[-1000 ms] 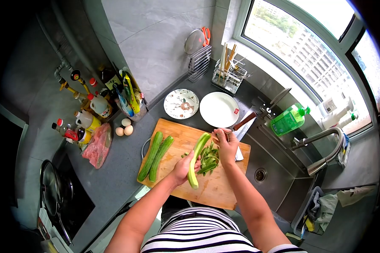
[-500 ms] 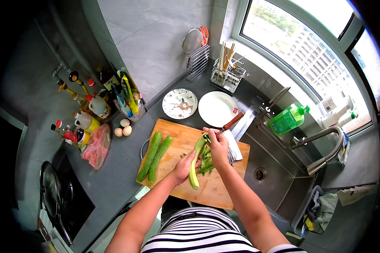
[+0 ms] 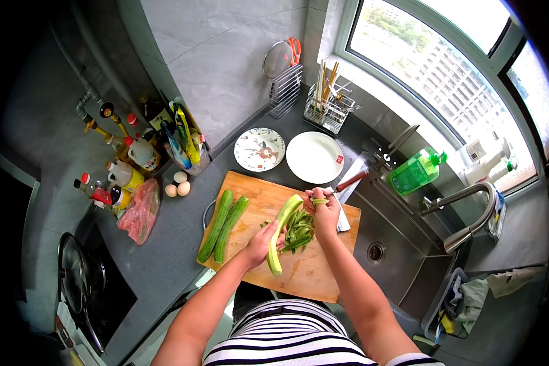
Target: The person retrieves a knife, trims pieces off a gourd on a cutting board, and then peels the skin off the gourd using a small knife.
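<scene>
My left hand [image 3: 264,244] is wrapped round a mostly peeled, pale green cucumber [image 3: 280,235], tilted above the cutting board [image 3: 256,274]. To its right, my right hand [image 3: 324,210] grips a peeler with a reddish-brown handle [image 3: 352,182] that points up and right. A strip of peel [image 3: 319,200] shows at the fingers; the peeler's blade is mostly hidden. Green peelings [image 3: 300,232] lie heaped on the board between both hands. Two unpeeled dark green cucumbers [image 3: 216,226] rest side by side on the board's left part. Partly behind my right hand is a flat whitish thing [image 3: 343,219].
Behind the board stand a patterned plate [image 3: 259,149] and a white plate [image 3: 314,157]. The steel sink [image 3: 402,268] borders the board on the right. Eggs [image 3: 178,184], a pink plastic bag [image 3: 141,210] and several bottles [image 3: 127,177] are at left, above the stove [image 3: 107,293].
My right hand and the peeler have moved right, off the cucumber's upper end, with a peel strip at the fingers. The cucumber has shifted slightly left, and more of the peelings shows.
</scene>
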Demonstrator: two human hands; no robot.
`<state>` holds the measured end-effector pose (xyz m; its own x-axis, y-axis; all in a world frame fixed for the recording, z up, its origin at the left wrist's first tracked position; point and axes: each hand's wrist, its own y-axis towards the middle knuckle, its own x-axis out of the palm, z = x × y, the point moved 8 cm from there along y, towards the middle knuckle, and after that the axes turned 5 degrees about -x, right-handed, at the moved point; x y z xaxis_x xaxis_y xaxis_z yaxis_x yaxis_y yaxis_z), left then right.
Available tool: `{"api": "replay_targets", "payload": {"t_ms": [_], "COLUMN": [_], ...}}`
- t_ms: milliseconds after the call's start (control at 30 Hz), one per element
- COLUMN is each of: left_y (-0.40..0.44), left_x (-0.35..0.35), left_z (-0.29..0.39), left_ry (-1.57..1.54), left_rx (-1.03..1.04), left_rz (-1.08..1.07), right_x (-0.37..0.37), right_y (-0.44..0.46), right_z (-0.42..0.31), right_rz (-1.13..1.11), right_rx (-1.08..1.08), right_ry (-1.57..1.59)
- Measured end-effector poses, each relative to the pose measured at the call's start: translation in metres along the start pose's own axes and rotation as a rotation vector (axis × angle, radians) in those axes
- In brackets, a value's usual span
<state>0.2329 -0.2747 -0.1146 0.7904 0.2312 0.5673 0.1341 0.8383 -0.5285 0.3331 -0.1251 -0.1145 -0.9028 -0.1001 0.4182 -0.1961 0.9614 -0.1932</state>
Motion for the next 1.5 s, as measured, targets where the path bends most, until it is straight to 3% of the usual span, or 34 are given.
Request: {"api": "replay_targets", "payload": {"t_ms": [33,133,167,300,433,600,700,800,900,1133,1500], "left_y": [0.000,0.001,0.000,0.005,0.009,0.011,0.009,0.004,0.009,0.000,-0.002], "left_x": [-0.001,0.001,0.003,-0.001,0.001,0.009,0.020,0.019,0.022,0.028,0.017], "left_z": [0.000,0.003,0.003,0.002,0.000,0.003,0.019,0.015,-0.001,-0.001,-0.001], "left_ry": [-0.031,-0.141,-0.181,-0.207,-0.234,-0.224,-0.150,-0.179,-0.289,-0.249,-0.055], "left_rx": [0.001,-0.020,-0.032,-0.032,-0.041,-0.023,0.076,0.012,-0.171,-0.205,-0.081], "left_rz": [0.005,-0.012,-0.022,-0.047,-0.055,0.013,-0.018,0.029,-0.162,-0.235,-0.159], "right_x": [-0.003,0.025,0.037,0.012,0.018,0.047,0.060,0.065,0.058,0.048,0.021], "right_y": [0.001,-0.029,-0.048,-0.027,-0.027,-0.048,-0.061,-0.064,-0.048,-0.018,-0.004], "right_z": [-0.003,-0.027,-0.044,-0.023,-0.002,-0.007,-0.018,-0.025,-0.028,-0.017,-0.026], "right_rz": [-0.055,-0.534,-0.568,-0.280,-0.343,-0.454,-0.520,-0.533,-0.436,-0.373,-0.116], "right_rx": [-0.122,-0.692,-0.912,-0.485,-0.088,-0.065,-0.196,-0.358,-0.384,-0.187,-0.139], "right_ry": [-0.174,-0.887,-1.089,-0.660,-0.218,-0.290,-0.389,-0.493,-0.549,-0.236,-0.171]}}
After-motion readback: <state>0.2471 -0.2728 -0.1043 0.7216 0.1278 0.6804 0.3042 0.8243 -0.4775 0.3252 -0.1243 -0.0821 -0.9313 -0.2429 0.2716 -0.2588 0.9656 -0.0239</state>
